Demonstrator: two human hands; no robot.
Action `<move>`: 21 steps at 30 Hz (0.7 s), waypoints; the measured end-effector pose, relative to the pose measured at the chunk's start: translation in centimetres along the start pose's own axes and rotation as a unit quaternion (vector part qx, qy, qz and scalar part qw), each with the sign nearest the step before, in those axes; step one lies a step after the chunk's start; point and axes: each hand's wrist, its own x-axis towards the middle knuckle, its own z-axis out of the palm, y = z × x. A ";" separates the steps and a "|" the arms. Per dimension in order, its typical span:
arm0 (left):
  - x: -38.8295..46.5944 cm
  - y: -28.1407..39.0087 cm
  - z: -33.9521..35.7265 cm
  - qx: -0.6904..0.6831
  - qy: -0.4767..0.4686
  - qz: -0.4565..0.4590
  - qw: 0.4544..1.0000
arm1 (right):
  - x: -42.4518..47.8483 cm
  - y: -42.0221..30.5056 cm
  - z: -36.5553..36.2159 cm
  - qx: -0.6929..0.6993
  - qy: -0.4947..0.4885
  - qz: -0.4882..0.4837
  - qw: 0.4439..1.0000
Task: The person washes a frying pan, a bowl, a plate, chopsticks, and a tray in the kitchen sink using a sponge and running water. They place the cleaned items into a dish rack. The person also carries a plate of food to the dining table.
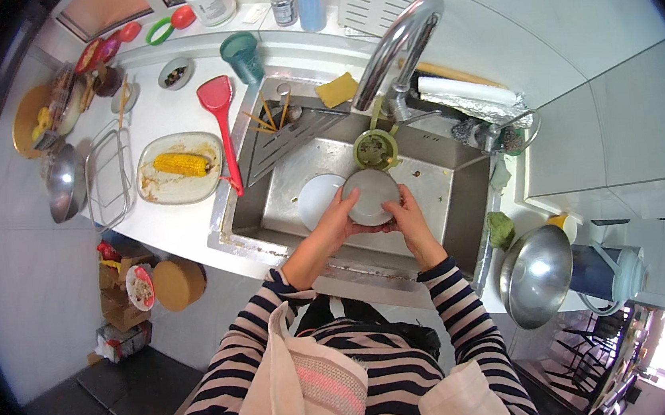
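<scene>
Both of my hands hold a small grey bowl (pixel 371 195) over the steel sink (pixel 433 198). My left hand (pixel 339 216) grips its left side with the thumb on the surface, and my right hand (pixel 406 212) has its lower right side. A white plate (pixel 315 200) lies in the sink, partly behind my left hand and the bowl. Just above the bowl is a green sink strainer (pixel 375 149) with dark scraps in it. The chrome faucet (pixel 398 45) arches over the back of the sink; whether water runs cannot be told.
Left of the sink lie a red spatula (pixel 226 128) and a plate (pixel 154 194) with a corncob (pixel 181 165). A yellow sponge (pixel 337 90) and a green cup (pixel 242 60) are at the back. A large steel bowl (pixel 537 278) and a green cloth (pixel 500 230) sit at the right.
</scene>
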 end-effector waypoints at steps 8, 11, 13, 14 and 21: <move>-0.8 2.3 -0.3 -0.063 0.074 0.044 0.994 | 7.4 -5.2 -4.2 -0.137 0.204 -0.319 0.915; -1.1 3.5 -0.1 -0.087 0.064 0.076 0.991 | 11.0 -7.0 -5.1 -0.098 0.212 -0.329 0.915; -1.0 4.2 0.1 -0.105 0.068 0.074 0.989 | 12.5 -7.5 -5.2 -0.039 0.178 -0.306 0.935; -0.9 4.5 0.2 -0.106 0.069 0.080 0.989 | 13.0 -7.5 -5.1 -0.012 0.166 -0.307 0.937; 0.1 5.5 0.8 -0.129 0.037 0.104 0.986 | 13.7 -6.5 -4.9 0.056 0.142 -0.340 0.928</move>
